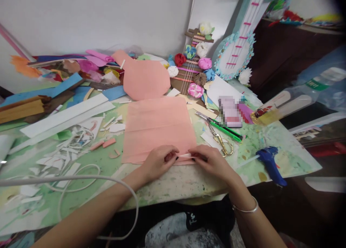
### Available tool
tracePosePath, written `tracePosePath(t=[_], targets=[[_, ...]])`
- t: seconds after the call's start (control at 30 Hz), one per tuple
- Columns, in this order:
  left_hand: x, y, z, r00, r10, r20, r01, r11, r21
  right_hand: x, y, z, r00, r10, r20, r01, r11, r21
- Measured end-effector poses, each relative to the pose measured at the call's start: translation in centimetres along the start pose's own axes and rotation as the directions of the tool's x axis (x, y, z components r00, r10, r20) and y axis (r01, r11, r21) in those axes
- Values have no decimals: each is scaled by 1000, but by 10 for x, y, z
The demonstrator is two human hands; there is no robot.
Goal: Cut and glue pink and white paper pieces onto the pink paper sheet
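Observation:
A sheet of salmon-pink crepe paper (pixel 159 123) with crosswise creases lies flat on the table. Over its near edge, a small whitish paper strip (pixel 186 155) spans the gap between my two hands. My left hand (pixel 159 163) pinches the strip's left end between thumb and fingers. At the other end, my right hand (pixel 212 161) closes on it the same way, fingers curled. Just behind the sheet lies a pink pear-shaped cutout (pixel 147 78). Gold-handled scissors (pixel 223 143) and a green utility knife (pixel 227 131) rest right of the sheet.
White paper scraps (pixel 65 152) and a looping white cable (pixel 108 177) occupy the left side. A blue glue gun (pixel 270 165) sits at the right edge near a plastic bottle (pixel 297 93). Flower-decorated paper instruments (pixel 193 69) lean on the wall, beside a phone (pixel 230 111).

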State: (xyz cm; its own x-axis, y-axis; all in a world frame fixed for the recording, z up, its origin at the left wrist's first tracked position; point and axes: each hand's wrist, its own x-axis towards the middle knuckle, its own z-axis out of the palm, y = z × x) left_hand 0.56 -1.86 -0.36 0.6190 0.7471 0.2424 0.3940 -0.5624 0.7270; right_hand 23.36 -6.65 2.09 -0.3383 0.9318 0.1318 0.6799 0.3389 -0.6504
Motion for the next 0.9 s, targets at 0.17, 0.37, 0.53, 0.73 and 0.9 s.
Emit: tracePosePath(t=[0.17, 0.37, 0.53, 0.73, 0.9], targets=[[1, 2, -1, 999, 51, 18, -52, 999, 8, -5, -2, 4, 997, 18, -75, -19, 1000, -13], [1, -1, 1, 998, 58, 34, -58, 998, 7, -14, -4, 16, 986, -37, -160, 19, 993, -114], [-2, -5, 3, 995, 85, 48, -86, 996, 26, -26, -7, 32, 945, 11, -328, -76, 980, -185], [-3, -1, 1, 991, 124, 52, -128, 990, 65, -31, -9, 41, 898, 46, -438, -123, 981, -150], [-3, 1, -1, 981, 190, 31, -192, 978, 80, -32, -10, 40, 891, 30, -454, -93, 989, -118]])
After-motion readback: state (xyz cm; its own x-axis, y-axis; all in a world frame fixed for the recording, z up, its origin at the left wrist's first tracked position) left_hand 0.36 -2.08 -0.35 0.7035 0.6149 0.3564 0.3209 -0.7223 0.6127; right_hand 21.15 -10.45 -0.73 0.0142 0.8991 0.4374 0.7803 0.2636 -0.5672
